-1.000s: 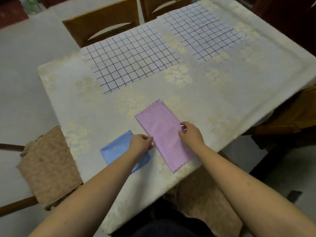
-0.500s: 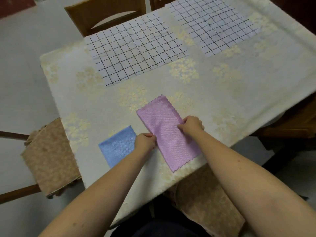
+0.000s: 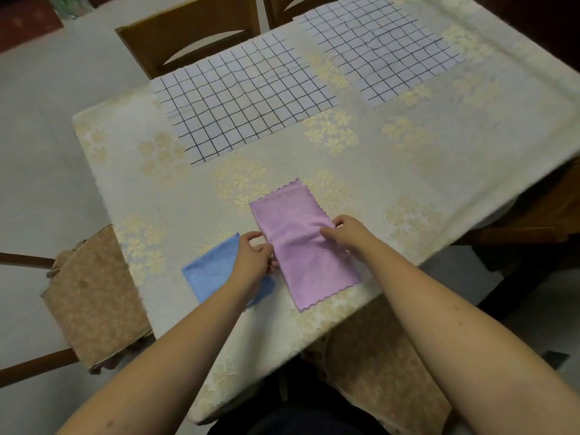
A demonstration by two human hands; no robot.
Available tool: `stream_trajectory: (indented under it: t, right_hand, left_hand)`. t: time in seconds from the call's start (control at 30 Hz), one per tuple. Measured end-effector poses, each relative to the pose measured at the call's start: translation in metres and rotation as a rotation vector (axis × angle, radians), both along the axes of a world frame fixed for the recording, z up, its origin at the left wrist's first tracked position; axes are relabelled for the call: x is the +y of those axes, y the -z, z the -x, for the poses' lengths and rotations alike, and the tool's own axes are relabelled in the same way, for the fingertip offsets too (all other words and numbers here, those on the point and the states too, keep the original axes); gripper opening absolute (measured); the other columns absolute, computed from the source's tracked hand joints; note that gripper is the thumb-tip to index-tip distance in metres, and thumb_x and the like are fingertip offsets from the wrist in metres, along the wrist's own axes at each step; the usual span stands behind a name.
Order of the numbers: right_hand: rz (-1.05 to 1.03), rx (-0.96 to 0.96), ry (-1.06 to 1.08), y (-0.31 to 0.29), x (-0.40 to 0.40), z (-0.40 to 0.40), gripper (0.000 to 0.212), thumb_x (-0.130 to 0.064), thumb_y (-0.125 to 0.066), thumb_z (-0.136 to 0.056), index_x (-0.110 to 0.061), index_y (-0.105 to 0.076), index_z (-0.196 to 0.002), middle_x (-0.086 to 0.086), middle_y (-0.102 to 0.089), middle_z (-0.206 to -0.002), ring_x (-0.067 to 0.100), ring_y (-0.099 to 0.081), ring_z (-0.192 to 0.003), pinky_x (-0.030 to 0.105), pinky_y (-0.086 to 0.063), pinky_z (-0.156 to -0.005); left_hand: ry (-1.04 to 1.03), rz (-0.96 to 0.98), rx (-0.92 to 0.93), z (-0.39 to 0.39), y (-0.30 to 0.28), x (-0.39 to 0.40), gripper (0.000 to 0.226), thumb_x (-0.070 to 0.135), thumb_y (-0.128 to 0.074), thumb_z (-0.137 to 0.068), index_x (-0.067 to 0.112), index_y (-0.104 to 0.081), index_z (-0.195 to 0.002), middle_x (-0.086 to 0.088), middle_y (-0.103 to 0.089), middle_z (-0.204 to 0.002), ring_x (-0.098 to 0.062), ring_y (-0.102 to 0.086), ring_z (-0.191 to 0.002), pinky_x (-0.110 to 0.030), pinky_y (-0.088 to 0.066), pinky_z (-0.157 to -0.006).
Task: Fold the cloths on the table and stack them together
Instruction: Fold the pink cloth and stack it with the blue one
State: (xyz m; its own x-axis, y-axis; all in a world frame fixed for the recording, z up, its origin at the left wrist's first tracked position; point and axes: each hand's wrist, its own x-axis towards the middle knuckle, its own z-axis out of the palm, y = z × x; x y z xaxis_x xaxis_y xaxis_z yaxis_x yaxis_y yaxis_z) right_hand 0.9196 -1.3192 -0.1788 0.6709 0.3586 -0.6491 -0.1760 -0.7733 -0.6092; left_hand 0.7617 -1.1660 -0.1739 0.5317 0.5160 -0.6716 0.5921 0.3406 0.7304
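Observation:
A pink cloth point(image 3: 301, 246), folded into a long strip with zigzag ends, lies near the table's front edge. My left hand point(image 3: 252, 259) pinches its left long edge at the middle. My right hand point(image 3: 345, 230) grips the right long edge opposite, and the cloth wrinkles between the two hands. A folded blue cloth point(image 3: 213, 271) lies flat just left of the pink one, partly under my left forearm. Two white cloths with a black grid lie spread flat farther back, one at the centre point(image 3: 241, 98) and one at the far right point(image 3: 379, 45).
The table point(image 3: 439, 171) wears a cream cloth with yellow flowers. Wooden chairs point(image 3: 188, 36) stand behind it. A cushioned seat point(image 3: 94, 296) sits at the left, another below the front edge, and one more chair at the right.
Both hands have pinched in on the pink cloth's long edges, and its middle now wrinkles. The view has shifted slightly; the blue cloth has stayed put.

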Motion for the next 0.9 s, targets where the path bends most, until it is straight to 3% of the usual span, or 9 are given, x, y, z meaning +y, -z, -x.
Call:
stream_trajectory:
  t: [0.17,0.3,0.43,0.57,0.7,0.8,0.9]
  right_hand:
    - [-0.157,0.042,0.187,-0.012,0.003,0.008,0.039,-0.03,-0.072,-0.083,-0.014,-0.054,-0.114,0.003,-0.056,-0.098,0.012,-0.053,-0.077,0.024,-0.04,-0.06]
    - [-0.391,0.056,0.26,-0.02,-0.003,0.013,0.043,-0.023,-0.074,-0.082,-0.024,-0.058,-0.122,0.005,-0.063,-0.104,0.016,-0.06,-0.093,0.024,-0.045,-0.071]
    - [-0.517,-0.03,0.208,-0.035,-0.012,0.019,0.026,-0.017,-0.072,-0.083,-0.027,-0.07,-0.107,-0.005,-0.067,-0.113,0.009,-0.058,-0.11,0.023,-0.047,-0.09]
    - [-0.507,-0.196,0.188,-0.056,-0.025,0.024,0.019,-0.018,-0.074,-0.082,-0.025,-0.074,-0.1,-0.008,-0.071,-0.105,0.007,-0.063,-0.101,0.017,-0.049,-0.085]
    - [-0.412,-0.308,0.152,-0.069,-0.035,0.025,0.026,-0.023,-0.074,-0.083,-0.021,-0.072,-0.108,-0.009,-0.069,-0.102,0.001,-0.062,-0.093,0.007,-0.047,-0.075]
    - [-0.222,-0.461,0.02,-0.073,-0.034,0.019,0.026,-0.027,-0.073,-0.083,-0.019,-0.072,-0.108,-0.003,-0.068,-0.094,0.011,-0.059,-0.084,0.011,-0.041,-0.071]
    - [-0.167,-0.58,0.005,-0.081,-0.028,0.01,0.014,-0.026,-0.071,-0.085,-0.017,-0.074,-0.095,-0.004,-0.065,-0.089,0.012,-0.058,-0.083,0.023,-0.044,-0.075]
  left_hand:
    - [0.06,-0.117,-0.046,0.006,-0.009,0.006,0.033,0.012,-0.05,-0.095,0.025,-0.04,-0.124,-0.006,-0.054,-0.069,-0.014,-0.051,-0.059,-0.024,-0.045,-0.053]
    - [0.093,-0.23,-0.1,0.005,-0.022,0.015,0.023,0.013,-0.051,-0.094,0.021,-0.054,-0.115,0.001,-0.057,-0.069,-0.011,-0.051,-0.061,-0.024,-0.045,-0.06]
    - [0.155,-0.311,-0.199,0.001,-0.038,0.03,0.02,0.019,-0.064,-0.088,0.026,-0.066,-0.106,0.0,-0.068,-0.095,-0.013,-0.063,-0.087,-0.021,-0.048,-0.074]
    - [0.321,-0.499,-0.255,-0.006,-0.06,0.041,0.025,0.019,-0.073,-0.082,0.028,-0.069,-0.105,0.01,-0.07,-0.092,0.0,-0.063,-0.088,-0.01,-0.044,-0.069]
    - [0.515,-0.74,-0.2,-0.017,-0.07,0.046,0.022,0.022,-0.073,-0.082,0.023,-0.072,-0.104,0.005,-0.073,-0.093,-0.003,-0.065,-0.084,-0.014,-0.045,-0.076]
    - [0.638,-0.886,-0.17,-0.035,-0.075,0.047,0.019,0.022,-0.069,-0.086,0.017,-0.072,-0.105,0.0,-0.073,-0.097,-0.008,-0.062,-0.083,-0.018,-0.044,-0.077]
    - [0.68,-0.956,-0.163,-0.057,-0.086,0.048,0.017,0.02,-0.063,-0.09,0.016,-0.072,-0.104,-0.002,-0.072,-0.098,-0.017,-0.062,-0.089,-0.023,-0.04,-0.075]
